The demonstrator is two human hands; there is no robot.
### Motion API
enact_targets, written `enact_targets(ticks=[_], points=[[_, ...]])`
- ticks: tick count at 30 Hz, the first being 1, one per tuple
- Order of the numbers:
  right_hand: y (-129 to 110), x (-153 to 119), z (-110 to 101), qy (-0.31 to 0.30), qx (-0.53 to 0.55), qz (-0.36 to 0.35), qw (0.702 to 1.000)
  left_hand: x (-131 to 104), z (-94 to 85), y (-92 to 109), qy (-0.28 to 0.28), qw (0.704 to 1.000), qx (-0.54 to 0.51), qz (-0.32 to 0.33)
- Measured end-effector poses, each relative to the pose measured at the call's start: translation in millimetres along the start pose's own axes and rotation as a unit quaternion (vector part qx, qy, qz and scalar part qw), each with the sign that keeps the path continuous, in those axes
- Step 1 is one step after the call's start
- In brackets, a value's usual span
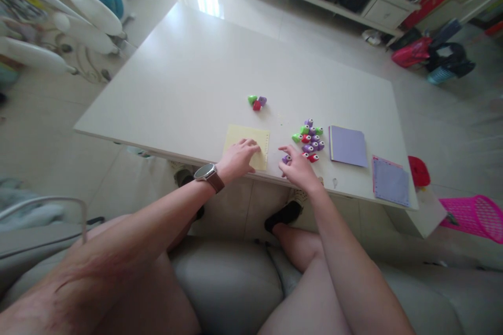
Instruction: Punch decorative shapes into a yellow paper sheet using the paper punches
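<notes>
My left hand [240, 158] lies on a yellow sheet of paper [236, 134] at the table's near edge, fingers spread and holding nothing. The sheet has a row of small holes along its right side. Right of it, my right hand [299, 170] is over the near edge, thumb and fingers curled around a small purple piece [286, 159] with a white round end. The index finger points left, apart from the piece. Just beyond that hand is a cluster of similar purple, green and red pieces [314, 138]. Three more pieces, green, purple and red [257, 106], sit together farther back.
A stack of purple paper [349, 145] lies right of the cluster, with another holed purple sheet [391, 182] near the white table's [188, 73] right corner. A small clear item [335, 182] is by the front edge. A pink basket [477, 216] stands beyond the right end.
</notes>
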State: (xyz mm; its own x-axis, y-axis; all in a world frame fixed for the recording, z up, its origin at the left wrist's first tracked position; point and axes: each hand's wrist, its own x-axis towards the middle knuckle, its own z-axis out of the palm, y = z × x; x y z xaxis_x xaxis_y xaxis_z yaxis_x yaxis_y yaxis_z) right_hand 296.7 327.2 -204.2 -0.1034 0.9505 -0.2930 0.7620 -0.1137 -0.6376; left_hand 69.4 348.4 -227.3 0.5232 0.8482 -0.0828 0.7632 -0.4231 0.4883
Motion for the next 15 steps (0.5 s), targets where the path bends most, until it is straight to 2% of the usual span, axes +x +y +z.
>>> enact_targets(ticks=[3,6,9,15], points=[[-3,0,-3,0.070,-0.006,-0.019,0.997,0,0.1,0,0.002,1.000,-0.004,0.000],[-5,0,-5,0.095,-0.027,-0.022,0.995,0,0.2,0,0.000,1.000,-0.002,-0.004],[-3,1,-1,0.080,-0.032,-0.036,0.996,0,0.3,0,-0.002,1.000,0.008,-0.003],[1,7,21,0.007,0.048,-0.016,0.999,0,0.7,1,-0.002,0.999,0.032,0.004]])
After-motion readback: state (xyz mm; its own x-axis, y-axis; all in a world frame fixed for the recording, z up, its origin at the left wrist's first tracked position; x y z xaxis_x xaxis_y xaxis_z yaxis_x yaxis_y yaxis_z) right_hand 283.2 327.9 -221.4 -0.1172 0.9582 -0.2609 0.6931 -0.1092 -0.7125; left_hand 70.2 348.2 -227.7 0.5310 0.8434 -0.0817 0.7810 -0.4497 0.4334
